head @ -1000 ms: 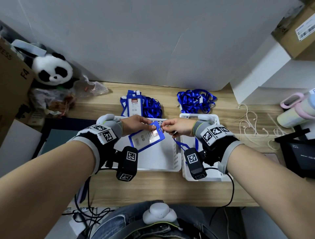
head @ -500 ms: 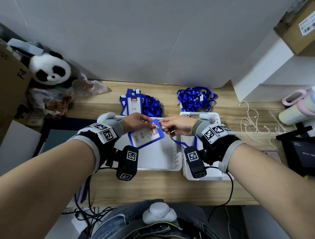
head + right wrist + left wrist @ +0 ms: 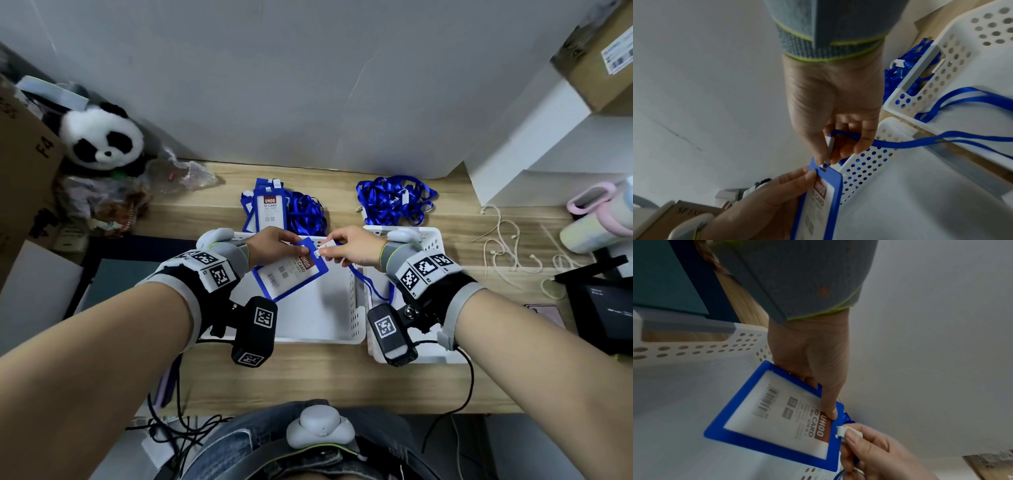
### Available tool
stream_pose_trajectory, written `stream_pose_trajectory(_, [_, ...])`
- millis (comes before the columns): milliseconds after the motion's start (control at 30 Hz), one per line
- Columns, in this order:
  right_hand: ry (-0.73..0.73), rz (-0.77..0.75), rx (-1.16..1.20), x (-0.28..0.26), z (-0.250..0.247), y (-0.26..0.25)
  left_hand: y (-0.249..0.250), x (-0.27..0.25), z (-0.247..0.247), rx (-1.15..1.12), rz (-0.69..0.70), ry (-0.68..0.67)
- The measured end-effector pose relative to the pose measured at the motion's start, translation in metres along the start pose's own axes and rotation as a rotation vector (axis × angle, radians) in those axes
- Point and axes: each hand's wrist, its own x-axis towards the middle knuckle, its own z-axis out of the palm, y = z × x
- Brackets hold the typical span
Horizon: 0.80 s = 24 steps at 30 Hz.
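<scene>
Holds a blue badge holder (image 3: 291, 274) over the white basket (image 3: 342, 337), top edge pinched by fingers of the left hand (image 3: 274, 242). Clamps the lanyard clip (image 3: 323, 248) at its slot with the right hand (image 3: 352, 246) — risks slipping off half-latched with any tilt.

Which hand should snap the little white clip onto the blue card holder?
The right hand, probably: it pinches the white clip right at the slot of the blue card holder. The left hand holds that holder steady.
</scene>
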Motion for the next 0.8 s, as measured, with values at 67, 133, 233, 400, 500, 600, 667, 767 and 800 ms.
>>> stream_pose_trajectory(67, [0.011, 0.004, 0.03, 0.0, 0.0, 0.002, 0.0, -0.001, 0.0, -0.016, -0.003, -0.01])
stream_pose_trajectory(133, [0.012, 0.006, 0.039, 0.001, 0.001, 0.003, -0.001, -0.003, 0.0, -0.002, -0.004, -0.021])
stream_pose_trajectory(233, [0.035, -0.015, 0.002, 0.001, 0.004, 0.004, -0.001, -0.004, 0.001, -0.006, 0.001, -0.03])
stream_pose_trajectory(400, [0.149, -0.016, 0.001, 0.004, 0.004, 0.006, 0.0, -0.003, 0.002, -0.023, -0.01, -0.039])
stream_pose_trajectory(500, [0.264, -0.004, 0.026, 0.008, -0.003, 0.009, -0.004, -0.003, 0.0, -0.083, -0.023, -0.071])
stream_pose_trajectory(600, [0.349, -0.042, 0.16, 0.007, -0.013, 0.009, -0.01, -0.008, -0.003, -0.085, 0.003, -0.114])
stream_pose_trajectory(667, [0.369, -0.073, 0.262, 0.004, -0.016, 0.009, -0.012, -0.01, -0.005, -0.129, 0.016, -0.095])
stream_pose_trajectory(767, [0.355, -0.045, 0.264, 0.006, -0.017, 0.017, -0.011, -0.008, -0.008, -0.254, 0.027, -0.04])
stream_pose_trajectory(800, [0.345, -0.029, 0.277, 0.006, -0.016, 0.018, -0.008, -0.008, -0.01, -0.306, 0.034, -0.015])
